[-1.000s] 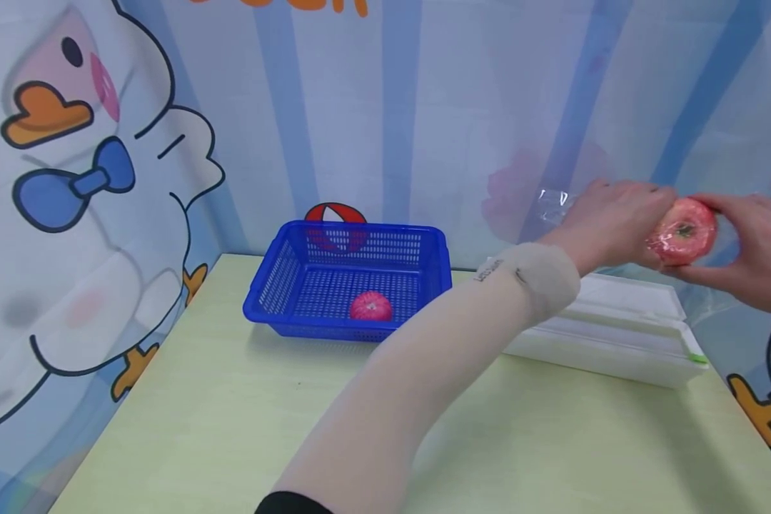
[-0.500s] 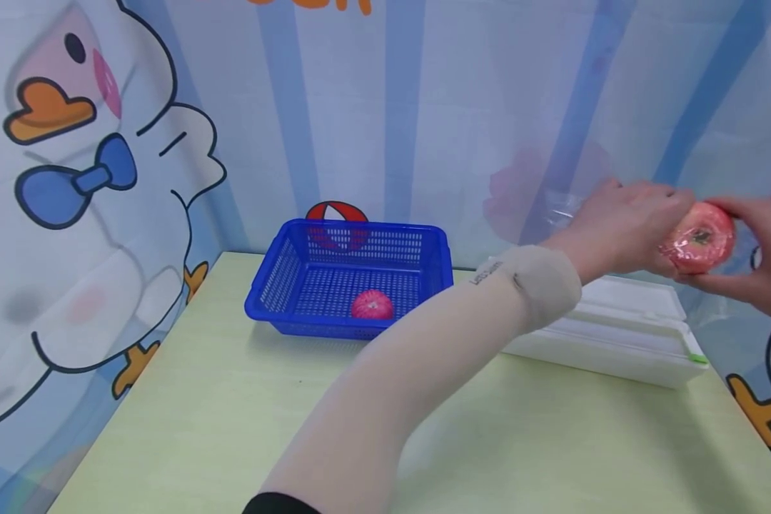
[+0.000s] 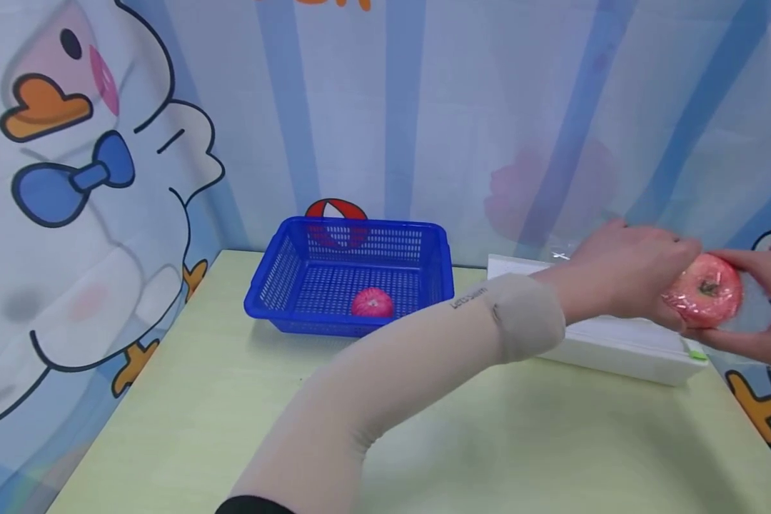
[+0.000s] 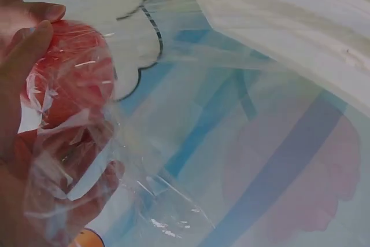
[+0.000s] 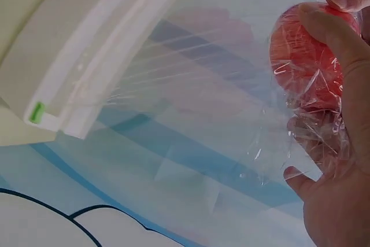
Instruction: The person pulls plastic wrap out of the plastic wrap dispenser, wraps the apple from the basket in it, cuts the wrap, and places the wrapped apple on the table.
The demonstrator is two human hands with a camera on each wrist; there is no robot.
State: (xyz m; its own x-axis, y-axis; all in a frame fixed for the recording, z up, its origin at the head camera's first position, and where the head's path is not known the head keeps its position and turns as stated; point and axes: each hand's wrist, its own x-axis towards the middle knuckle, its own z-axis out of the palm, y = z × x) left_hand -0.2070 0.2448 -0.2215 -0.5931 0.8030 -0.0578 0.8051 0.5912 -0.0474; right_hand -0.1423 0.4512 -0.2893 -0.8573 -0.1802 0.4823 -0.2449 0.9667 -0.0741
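Observation:
A red apple (image 3: 713, 289), wrapped in shiny clear cling film (image 4: 167, 215), is held between both hands above the right end of the table. My left hand (image 3: 630, 275) reaches across from the left and grips the apple's left side. From the right, my right hand (image 3: 767, 314) holds it with thumb and fingers spread round its edge. In the right wrist view the film stretches from the white cling film box (image 5: 75, 44) to the apple (image 5: 306, 56), and loose film bunches below the fruit over the fingers.
A blue plastic basket (image 3: 276, 321) with a second red apple (image 3: 373, 303) in it stands at the back of the pale table (image 3: 231, 414). Behind hangs a cartoon-printed backdrop (image 3: 456, 128). My left forearm (image 3: 385, 400) crosses the front of the table.
Both hands, still holding the film-covered apple, have shifted a little to the right and then lower, in front of the box's right end. The basket and its apple stay put.

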